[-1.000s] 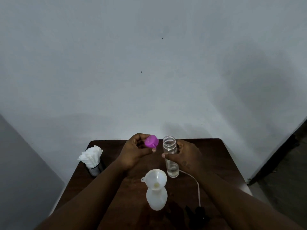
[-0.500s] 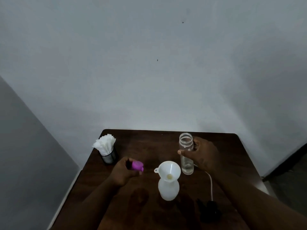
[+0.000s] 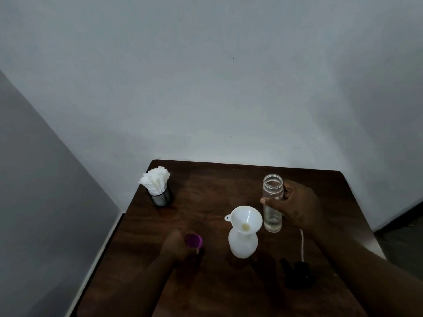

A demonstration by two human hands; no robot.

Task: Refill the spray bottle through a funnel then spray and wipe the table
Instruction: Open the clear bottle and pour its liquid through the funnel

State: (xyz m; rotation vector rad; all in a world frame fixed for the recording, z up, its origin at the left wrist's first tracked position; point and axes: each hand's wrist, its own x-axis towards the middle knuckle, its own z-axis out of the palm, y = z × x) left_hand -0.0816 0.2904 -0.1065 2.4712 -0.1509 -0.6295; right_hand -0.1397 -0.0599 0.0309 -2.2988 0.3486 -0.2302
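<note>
The white spray bottle [image 3: 243, 244] stands upright near the middle of the table [image 3: 206, 184], with the white funnel [image 3: 246, 219] seated in its neck and nothing holding either of them. That is my main worry: the bottle looks light and top-heavy, so I judge that a bump on the funnel rim could tip the pair. Just beside it at 1 o'clock, my right hand [image 3: 295, 207] is wrapped round the clear bottle [image 3: 272, 202], which is uncapped and shows only a little liquid at the bottom. Its mouth is wide, so a quick tilt could throw the stream past the funnel or flood the narrow spout. At 9 o'clock my left hand [image 3: 178, 245] sits low, fingers curled round the purple cap [image 3: 193, 240], though blur hides the exact hold; set down on its side, the cap could roll off. At 4 o'clock the black spray head [image 3: 297, 271] and its tube [image 3: 302, 243] lie close under my right forearm, where a swing might drag them. The napkin holder [image 3: 160, 193] at 10 o'clock is well apart.
</note>
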